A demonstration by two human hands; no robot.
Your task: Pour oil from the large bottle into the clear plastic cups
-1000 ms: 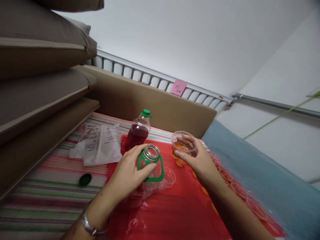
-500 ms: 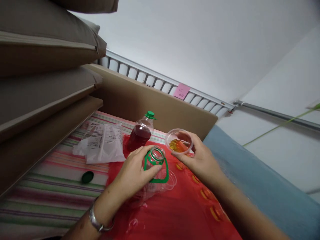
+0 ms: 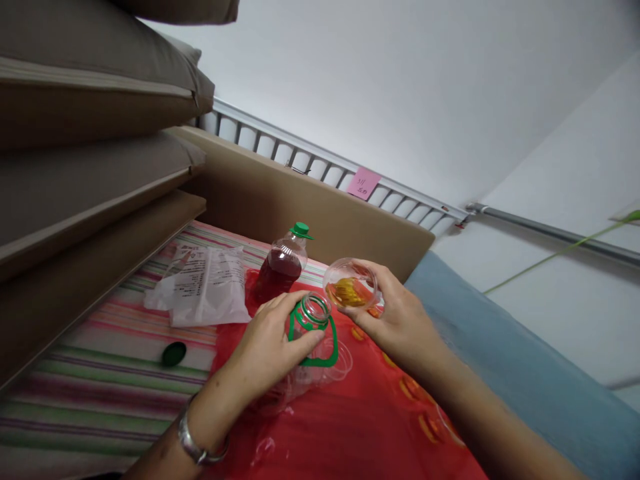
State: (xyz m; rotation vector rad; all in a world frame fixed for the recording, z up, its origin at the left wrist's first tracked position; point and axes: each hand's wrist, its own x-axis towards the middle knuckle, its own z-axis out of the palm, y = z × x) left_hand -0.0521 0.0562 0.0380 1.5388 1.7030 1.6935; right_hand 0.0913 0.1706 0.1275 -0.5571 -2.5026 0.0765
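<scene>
The left hand's (image 3: 267, 340) fingers wrap the neck of a clear bottle (image 3: 300, 381), which stands roughly upright over the red sheet (image 3: 360, 427), its open mouth (image 3: 317, 307) up. The right hand (image 3: 400, 317), nearer the cup's side, grips a clear cup (image 3: 350, 285) of yellowish liquid, tilted leftward, rim just right of that mouth.
</scene>
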